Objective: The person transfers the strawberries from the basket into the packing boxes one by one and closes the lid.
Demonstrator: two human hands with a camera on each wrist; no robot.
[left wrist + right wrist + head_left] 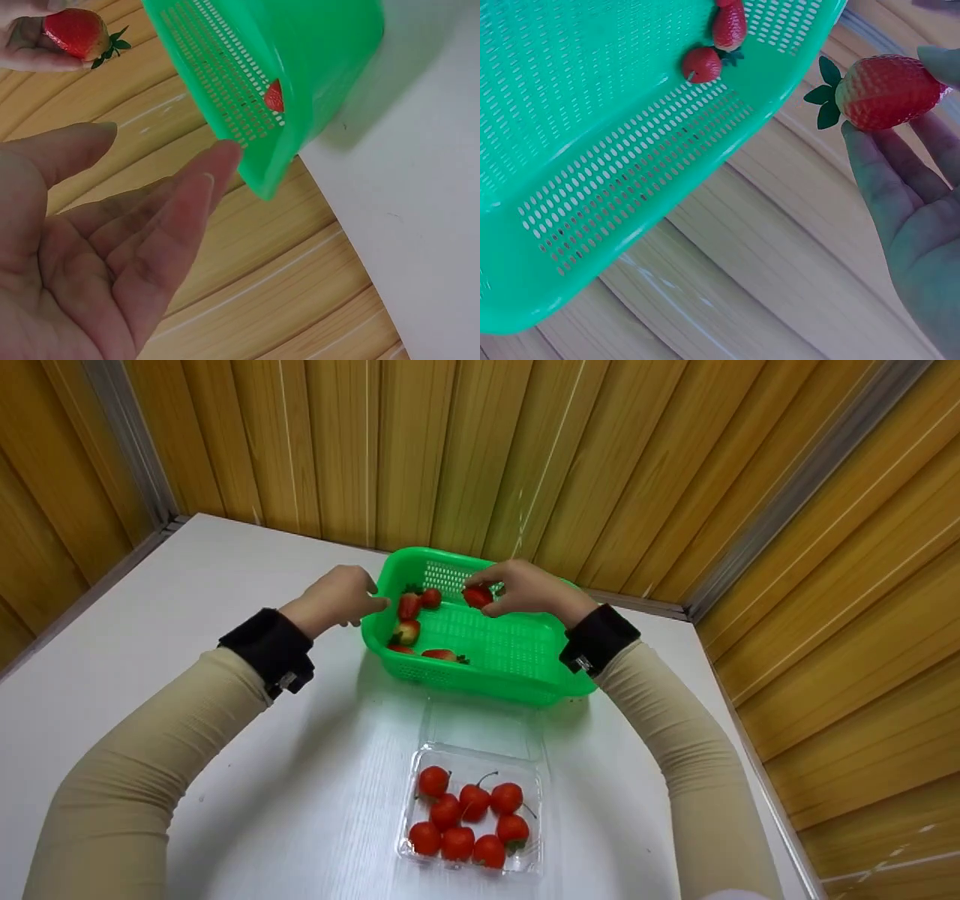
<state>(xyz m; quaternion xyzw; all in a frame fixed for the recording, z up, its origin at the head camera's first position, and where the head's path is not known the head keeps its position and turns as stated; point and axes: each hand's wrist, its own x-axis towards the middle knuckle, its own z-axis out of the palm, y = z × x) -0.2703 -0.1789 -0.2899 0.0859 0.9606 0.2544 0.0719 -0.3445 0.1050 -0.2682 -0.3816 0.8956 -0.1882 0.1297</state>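
A strawberry [889,91] with green leaves is pinched between the thumb and fingers of my right hand [525,587], above the back part of a green plastic basket [480,682]. My left hand [335,598] is at the basket's left end with nothing in it; in the left wrist view its fingers [161,259] are spread apart from the thumb, near the basket's rim. Several strawberries [409,606] lie inside along the left side, and one strawberry [441,655] rests by the front wall.
In front of the basket stands a clear plastic box [541,840] holding several round red fruits [445,812] with stems; its lid [480,727] is folded back toward the basket. Both sit on a white table [300,810]. Wood-patterned walls [420,450] rise behind and at the sides.
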